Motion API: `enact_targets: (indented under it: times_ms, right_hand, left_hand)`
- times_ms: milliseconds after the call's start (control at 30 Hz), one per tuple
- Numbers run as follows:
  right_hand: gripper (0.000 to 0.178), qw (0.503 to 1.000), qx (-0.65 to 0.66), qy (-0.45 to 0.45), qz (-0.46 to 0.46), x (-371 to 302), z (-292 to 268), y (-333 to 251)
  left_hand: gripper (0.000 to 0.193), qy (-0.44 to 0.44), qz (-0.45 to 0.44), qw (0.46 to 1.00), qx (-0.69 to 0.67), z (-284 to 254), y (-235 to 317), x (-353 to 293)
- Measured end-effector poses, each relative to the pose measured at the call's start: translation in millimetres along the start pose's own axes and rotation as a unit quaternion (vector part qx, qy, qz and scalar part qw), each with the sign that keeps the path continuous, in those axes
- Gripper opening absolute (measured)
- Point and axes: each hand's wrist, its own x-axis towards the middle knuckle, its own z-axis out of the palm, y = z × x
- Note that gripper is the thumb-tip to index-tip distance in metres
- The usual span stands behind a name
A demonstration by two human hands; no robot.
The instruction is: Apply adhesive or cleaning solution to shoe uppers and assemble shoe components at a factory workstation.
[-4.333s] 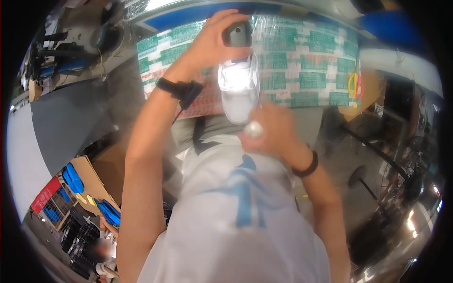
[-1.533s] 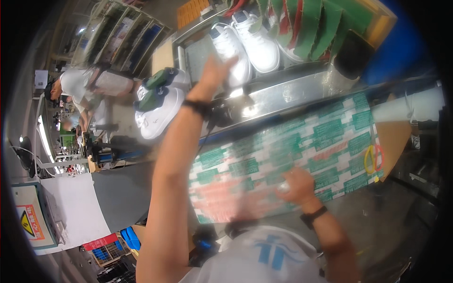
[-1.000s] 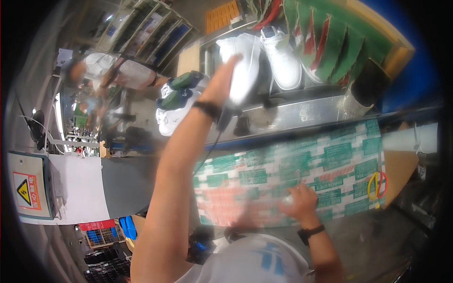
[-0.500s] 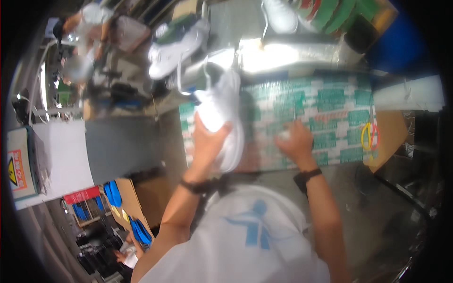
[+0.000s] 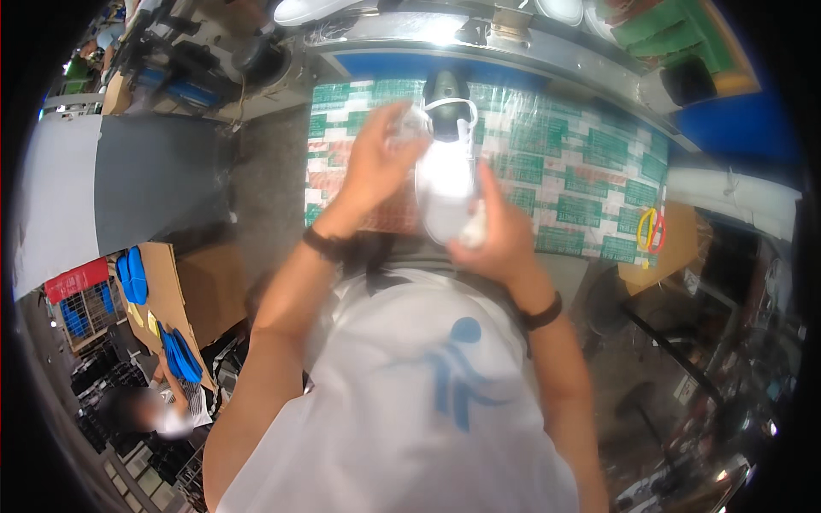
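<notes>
Right hand (image 5: 500, 232): palm turned inward, index finger straight along the shoe's right side, thumb and remaining fingers closed together on a small white wad (image 5: 474, 227) beside the toe. Wrist slightly bent, forearm rising from the lower edge; dark wristband (image 5: 545, 315).

Left hand (image 5: 376, 162): raised at the shoe's left side, fingers curled, thumb pointing toward the upper. A blurred whitish patch lies between fingertips and shoe; whether the fingers are pinched on it or apart, cannot tell. Forearm slants up and inward; dark wristband (image 5: 325, 245).

White sneaker (image 5: 445, 192): one, between the two hands, sole down, toe toward the wearer, front end near the shirt. Grey-green shoe last (image 5: 446, 92) seated in its opening; white lace (image 5: 462, 104) looped across the collar.

Work surface (image 5: 569, 162): covered in green-and-white printed tape, reddish toward the left. Scissors (image 5: 651, 229), yellow and red handles, at its right edge, beside brown cardboard (image 5: 671, 248).

Beyond: blue strip (image 5: 376, 67); metal conveyor rail (image 5: 385, 32); further white shoe (image 5: 312, 8); green divider rack (image 5: 671, 38), upper right.

Lower left: blue flat pieces (image 5: 180, 355) at a cardboard box (image 5: 214, 291); another person (image 5: 175, 419).

Wearer's shirt (image 5: 385, 427): white, blue figure print.
</notes>
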Motion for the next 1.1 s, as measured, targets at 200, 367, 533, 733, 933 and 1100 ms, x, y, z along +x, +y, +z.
enact_targets:
  times_ms: [200, 367, 533, 733, 933, 1100]
  right_hand:
    - [0.115, 0.974, -0.178, -0.092, -0.108, 43.4, 31.9, -1.6]
    - [0.110, 0.964, -0.201, -0.132, -0.114, 46.2, 29.4, -3.0]
    - [0.109, 0.976, -0.138, -0.151, -0.067, 60.6, 26.4, -17.5]
    - [0.086, 0.981, 0.090, -0.158, 0.063, 69.8, 1.8, -11.4]
    - [0.083, 0.944, 0.118, -0.307, 0.016, 23.9, 70.7, -66.2]
    - [0.092, 0.980, 0.035, -0.193, 0.035, 4.6, 38.5, -36.3]
  left_hand:
    - [0.075, -0.174, 0.107, 0.972, 0.117, -24.7, -0.8, 78.3]
    - [0.080, -0.214, 0.144, 0.956, 0.141, -36.8, -14.8, 94.0]
    - [0.081, -0.245, 0.139, 0.953, 0.107, -34.4, -16.8, 107.3]
    - [0.083, -0.273, 0.104, 0.952, 0.093, -33.4, -5.6, 113.4]
    - [0.090, -0.282, 0.062, 0.943, 0.163, -31.1, -9.5, 114.5]
    - [0.102, -0.303, 0.083, 0.938, 0.149, -40.1, -17.0, 110.0]
